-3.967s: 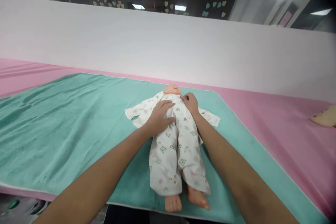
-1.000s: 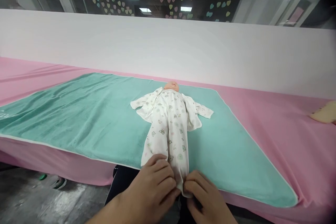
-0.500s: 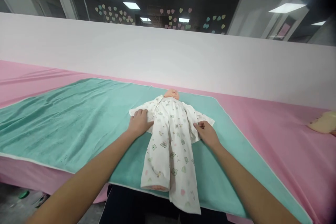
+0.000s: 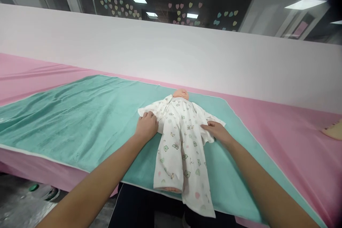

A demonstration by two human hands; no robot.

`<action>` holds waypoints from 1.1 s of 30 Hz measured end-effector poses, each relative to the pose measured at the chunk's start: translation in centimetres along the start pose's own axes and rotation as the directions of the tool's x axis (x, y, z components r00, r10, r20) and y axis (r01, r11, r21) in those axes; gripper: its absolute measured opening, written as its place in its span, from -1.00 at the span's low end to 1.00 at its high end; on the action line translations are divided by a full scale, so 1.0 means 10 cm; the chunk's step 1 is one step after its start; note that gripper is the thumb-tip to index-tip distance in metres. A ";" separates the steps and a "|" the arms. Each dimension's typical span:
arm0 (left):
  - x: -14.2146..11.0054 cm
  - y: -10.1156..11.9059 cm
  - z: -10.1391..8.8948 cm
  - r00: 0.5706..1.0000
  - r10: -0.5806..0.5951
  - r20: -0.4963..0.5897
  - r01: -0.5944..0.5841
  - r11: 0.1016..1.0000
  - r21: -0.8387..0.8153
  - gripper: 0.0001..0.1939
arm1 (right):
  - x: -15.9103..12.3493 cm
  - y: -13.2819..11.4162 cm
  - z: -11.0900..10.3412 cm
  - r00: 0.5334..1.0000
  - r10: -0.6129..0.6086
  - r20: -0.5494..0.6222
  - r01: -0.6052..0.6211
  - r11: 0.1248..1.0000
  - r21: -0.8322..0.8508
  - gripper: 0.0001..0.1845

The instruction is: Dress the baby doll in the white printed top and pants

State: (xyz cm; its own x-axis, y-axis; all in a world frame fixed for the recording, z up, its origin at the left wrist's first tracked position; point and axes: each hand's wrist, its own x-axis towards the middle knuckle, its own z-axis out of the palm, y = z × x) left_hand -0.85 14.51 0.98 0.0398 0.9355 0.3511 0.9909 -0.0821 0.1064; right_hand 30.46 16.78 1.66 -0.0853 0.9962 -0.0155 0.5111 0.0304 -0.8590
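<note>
A baby doll point(image 4: 181, 94) lies on its back on a teal towel point(image 4: 80, 121), dressed in a white printed romper point(image 4: 181, 139) whose legs hang over the near edge. My left hand point(image 4: 146, 127) rests with curled fingers on the romper's left sleeve flap. My right hand point(image 4: 217, 131) presses on the right flap beside the doll's body, fingers pinched on the cloth.
The towel lies on a long pink-covered table point(image 4: 288, 142) backed by a white partition point(image 4: 171, 50). A beige object point(image 4: 333, 130) sits at the far right edge. Grey floor point(image 4: 29, 203) shows below the table at the left.
One second ago both hands pinched the romper's leg ends at the table's near edge. They have since reached up to the doll's sides and stay there; the view shifted slightly.
</note>
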 end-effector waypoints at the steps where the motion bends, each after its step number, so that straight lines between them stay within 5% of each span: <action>1: 0.00 0.00 -0.01 1.000 -0.007 -0.026 0.007 1.000 0.001 -0.73 | -0.02 -0.03 -0.02 1.000 -0.003 0.013 0.000 0.985 0.173 -0.69; 4: 0.00 0.00 -0.04 0.995 -0.043 -0.090 0.040 0.998 -0.041 -0.72 | -0.02 -0.19 -0.08 1.000 -0.018 -0.009 0.020 0.831 0.556 -0.70; 7: 0.00 0.00 -0.04 0.995 -0.065 -0.081 0.056 0.992 -0.113 -0.70 | 0.05 -0.49 -0.06 0.993 -0.071 -0.098 0.118 0.758 0.641 -0.78; 10: -0.01 -0.01 -0.02 0.995 -0.097 -0.027 0.091 0.981 -0.169 -0.68 | 0.04 -0.84 0.14 0.982 -0.184 -0.042 0.182 0.860 0.477 -0.76; 14: -0.01 -0.06 0.02 0.992 -0.123 -0.029 0.115 0.973 -0.200 -0.73 | -0.19 -1.11 0.48 0.894 -0.425 0.141 0.424 0.905 0.039 -0.73; 23: 0.21 0.15 0.06 0.998 -0.034 -0.048 0.035 0.999 0.024 -0.69 | -0.37 -0.68 0.61 0.718 -0.696 -0.024 0.614 0.649 -0.449 -0.78; 29: 0.44 0.23 0.08 0.998 -0.048 0.029 0.049 0.999 -0.017 -0.73 | -0.37 -0.61 0.63 0.716 -0.698 0.006 0.622 0.634 -0.458 -0.84; 33: 0.50 0.14 0.02 0.978 -0.208 0.018 0.206 0.944 -0.260 -0.77 | -0.38 -0.60 0.61 0.733 -0.676 -0.076 0.606 0.699 -0.380 -0.82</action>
State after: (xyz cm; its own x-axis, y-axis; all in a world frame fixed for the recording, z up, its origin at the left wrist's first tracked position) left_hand 0.77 19.11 2.66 -0.1652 0.9382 0.3041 0.9099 0.0260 0.4141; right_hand 22.48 12.31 3.72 -0.3431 0.7157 0.6083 0.6308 0.6554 -0.4153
